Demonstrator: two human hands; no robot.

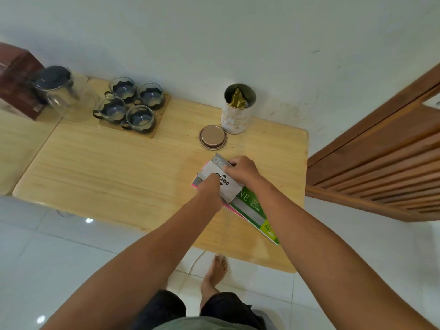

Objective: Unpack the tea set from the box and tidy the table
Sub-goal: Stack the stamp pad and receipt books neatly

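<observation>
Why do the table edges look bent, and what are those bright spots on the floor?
Head view: the wide-angle lens bows the wooden table edges and door frame; the white spots are lamp glare on glossy floor tiles; the bare foot is slightly blurred.

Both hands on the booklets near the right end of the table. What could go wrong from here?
1. The green booklet lies at the bottom of the stack that the left hand and right hand grip, its corner close to the near table edge; it may slip off.
2. The open tin and its loose lid sit just beyond the hands; a forward sweep might knock them.
</observation>
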